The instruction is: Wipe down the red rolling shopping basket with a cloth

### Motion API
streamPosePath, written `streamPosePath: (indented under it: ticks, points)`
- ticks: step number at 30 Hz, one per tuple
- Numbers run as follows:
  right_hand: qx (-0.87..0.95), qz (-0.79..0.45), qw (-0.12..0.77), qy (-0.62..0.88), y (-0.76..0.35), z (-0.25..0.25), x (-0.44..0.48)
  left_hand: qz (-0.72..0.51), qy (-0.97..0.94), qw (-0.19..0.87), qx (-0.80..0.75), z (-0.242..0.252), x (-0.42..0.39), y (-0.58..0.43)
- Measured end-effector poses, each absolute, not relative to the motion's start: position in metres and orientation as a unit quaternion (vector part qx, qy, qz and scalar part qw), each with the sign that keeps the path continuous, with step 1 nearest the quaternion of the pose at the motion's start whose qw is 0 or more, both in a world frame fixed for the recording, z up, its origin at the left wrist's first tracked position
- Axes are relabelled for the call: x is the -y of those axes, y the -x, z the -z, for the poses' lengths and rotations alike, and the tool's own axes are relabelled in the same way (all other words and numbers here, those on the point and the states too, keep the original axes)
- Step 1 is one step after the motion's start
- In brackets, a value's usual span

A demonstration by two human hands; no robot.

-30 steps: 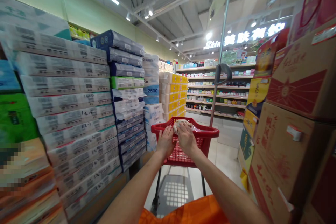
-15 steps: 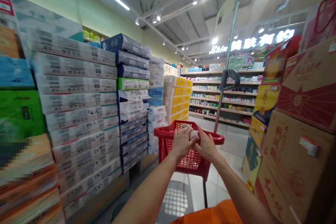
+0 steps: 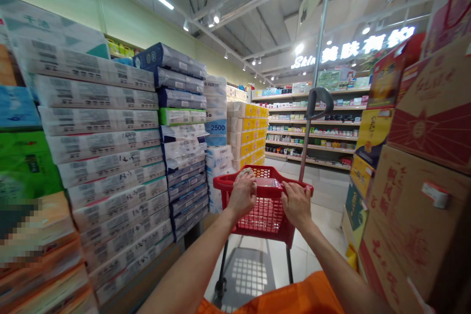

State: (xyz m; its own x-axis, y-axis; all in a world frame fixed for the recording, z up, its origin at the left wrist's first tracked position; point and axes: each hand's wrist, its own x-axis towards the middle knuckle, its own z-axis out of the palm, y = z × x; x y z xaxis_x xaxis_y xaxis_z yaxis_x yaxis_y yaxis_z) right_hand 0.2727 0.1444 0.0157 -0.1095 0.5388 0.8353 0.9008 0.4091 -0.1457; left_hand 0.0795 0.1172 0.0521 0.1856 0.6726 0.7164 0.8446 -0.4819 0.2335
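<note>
In front of me stands a red plastic shopping cart (image 3: pixel 257 216) with a lattice basket and dark legs. My left hand (image 3: pixel 243 197) is closed around a crumpled whitish cloth (image 3: pixel 246 172) and rests at the left part of the cart's near bar. My right hand (image 3: pixel 297 202) lies on the right part of the same bar, its fingers curled over the top. Between the two hands the red handle bar (image 3: pixel 268 190) shows bare. The undersides of both hands are hidden.
Tall stacks of wrapped tissue packs (image 3: pixel 106 147) line the left side. Cardboard boxes (image 3: pixel 423 216) are piled close on the right. A metal pole (image 3: pixel 311 103) with a grey hook-shaped handle stands beyond the cart. Stocked shelves (image 3: pixel 312 130) run across the back.
My hands were together at the middle of the bar and are now apart. The left one moved left with the cloth; the right one moved slightly right onto the bar.
</note>
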Motion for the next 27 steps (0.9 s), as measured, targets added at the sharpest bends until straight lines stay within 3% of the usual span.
streamPosePath:
  ticks: [6,14,22,27]
  points:
    - [0.73,0.219,0.453,0.462,-0.282,-0.01,-0.144,0.409,0.755,0.106,0.501,-0.048,-0.124,-0.098]
    - [0.737,0.199,0.468,0.445,-0.287,-0.01,-0.145,0.395,0.718,0.166,0.548,-0.043,-0.124,0.0]
    - [0.738,0.195,0.478,0.434,-0.288,-0.008,-0.142,0.4,0.77,0.145,0.476,-0.036,-0.133,-0.06]
    - [0.749,0.187,0.482,0.414,-0.295,-0.009,-0.14,0.4,0.722,0.163,0.541,-0.036,-0.128,-0.003]
